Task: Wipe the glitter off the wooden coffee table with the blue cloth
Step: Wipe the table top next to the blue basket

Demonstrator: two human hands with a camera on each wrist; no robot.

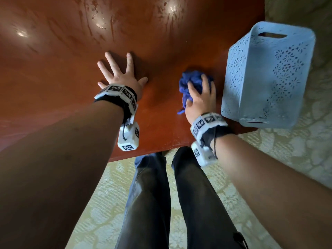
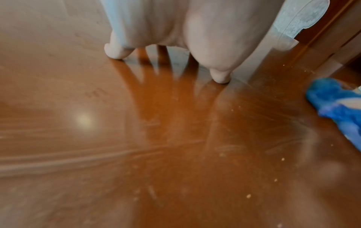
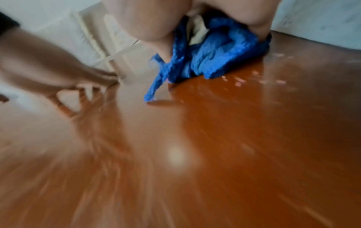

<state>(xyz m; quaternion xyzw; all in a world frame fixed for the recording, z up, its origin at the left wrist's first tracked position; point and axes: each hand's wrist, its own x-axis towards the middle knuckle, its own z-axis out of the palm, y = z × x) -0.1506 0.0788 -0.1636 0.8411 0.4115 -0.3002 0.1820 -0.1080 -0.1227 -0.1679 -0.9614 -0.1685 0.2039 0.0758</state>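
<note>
1. Left of centre in the head view, my left hand (image 1: 120, 76) lies flat with fingers spread on the tabletop (image 1: 53, 69), holding nothing; I judge it braces me.
2. Right of it, my right hand (image 1: 201, 99) grips the bunched blue cloth (image 1: 190, 81), pressed down beside the pale basket (image 1: 265, 78).
3. Only the wrist views show glitter (image 3: 239, 83): flecks just right of the cloth, specks lower right in the left wrist view.
</note>
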